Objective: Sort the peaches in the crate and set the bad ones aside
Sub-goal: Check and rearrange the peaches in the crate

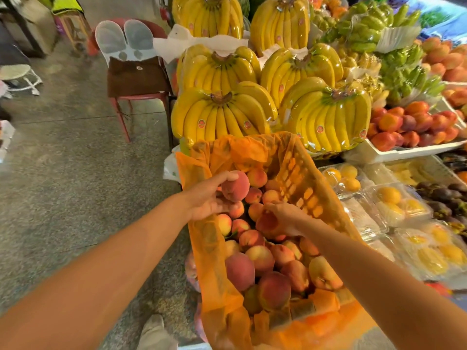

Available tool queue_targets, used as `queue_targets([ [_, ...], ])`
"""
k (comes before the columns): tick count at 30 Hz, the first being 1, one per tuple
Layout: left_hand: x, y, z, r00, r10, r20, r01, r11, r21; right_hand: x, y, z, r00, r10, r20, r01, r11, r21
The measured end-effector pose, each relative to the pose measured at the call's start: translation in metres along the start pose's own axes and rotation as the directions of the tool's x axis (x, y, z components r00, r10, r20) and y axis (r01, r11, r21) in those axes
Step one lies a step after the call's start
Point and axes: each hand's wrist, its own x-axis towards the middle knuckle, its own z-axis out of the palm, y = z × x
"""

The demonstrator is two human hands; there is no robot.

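Inspection is under way. The left hand curls its grip round a rosy round peach lifted above the orange-plastic-lined slatted crate. The right hand grips a second reddish peach low inside it. Next, probably, each needs turning to check for bruises.

Crate, orange-lined, full of piled peaches; reddish peach held above pile, second peach gripped mid-crate.
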Motion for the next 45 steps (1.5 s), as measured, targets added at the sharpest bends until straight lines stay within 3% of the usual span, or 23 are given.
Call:
queue_targets([
  [4,0.006,-0.002,0.010,0.999,-0.022,0.035,0.010,0.949,0.316,-0.011,0.015,-0.015,0.997,-0.018,0.073,0.012,0.996,0.086],
  [10,0.012,-0.010,0.031,0.998,-0.058,0.017,0.023,0.629,0.777,-0.029,0.018,-0.020,0.996,-0.051,0.077,0.051,0.999,0.006],
  [12,0.015,-0.016,0.032,0.998,-0.061,0.009,0.020,0.450,0.893,-0.034,0.017,-0.018,0.998,-0.027,0.061,0.033,0.995,-0.090],
  [16,0.022,-0.028,0.037,0.999,-0.024,0.027,-0.030,-0.112,0.993,-0.031,0.014,-0.008,1.000,-0.014,0.014,0.017,0.983,-0.182],
  [19,0.029,-0.038,0.041,0.999,-0.013,0.029,-0.032,-0.306,0.951,-0.023,0.013,-0.002,0.999,-0.047,-0.023,0.042,0.981,-0.188],
  [22,0.035,-0.045,0.042,0.998,-0.069,-0.001,-0.028,-0.418,0.908,-0.019,0.013,-0.006,0.998,-0.062,0.019,0.064,0.983,-0.170],
  [25,0.040,-0.043,0.042,0.994,-0.111,-0.025,-0.024,-0.423,0.906,-0.018,0.020,-0.011,0.997,-0.055,0.047,0.058,0.996,-0.067],
  [27,0.043,-0.041,0.041,0.989,-0.142,-0.049,-0.013,-0.404,0.915,-0.019,0.022,-0.013,0.998,-0.061,0.010,0.059,0.991,0.116],
  [31,0.043,-0.034,0.040,0.958,-0.267,-0.101,0.008,-0.328,0.945,-0.019,0.010,-0.016,0.994,-0.106,0.029,0.080,0.881,0.467],
  [35,0.041,-0.021,0.039,0.940,-0.336,-0.064,-0.021,-0.244,0.969,-0.013,-0.010,-0.012,0.979,-0.189,0.083,0.115,0.833,0.541],
  [39,0.037,-0.010,0.032,0.926,-0.376,0.023,-0.038,-0.032,0.999,-0.011,-0.015,-0.017,0.978,-0.197,0.065,0.126,0.811,0.572],
  [42,0.032,-0.002,0.026,0.951,-0.281,0.126,-0.077,0.178,0.981,-0.011,-0.010,-0.023,0.986,-0.156,0.061,0.090,0.800,0.593],
  [45,0.031,0.005,0.018,0.977,-0.124,0.171,-0.131,0.281,0.951,-0.012,-0.003,-0.030,0.991,-0.132,0.022,0.092,0.792,0.604],
])
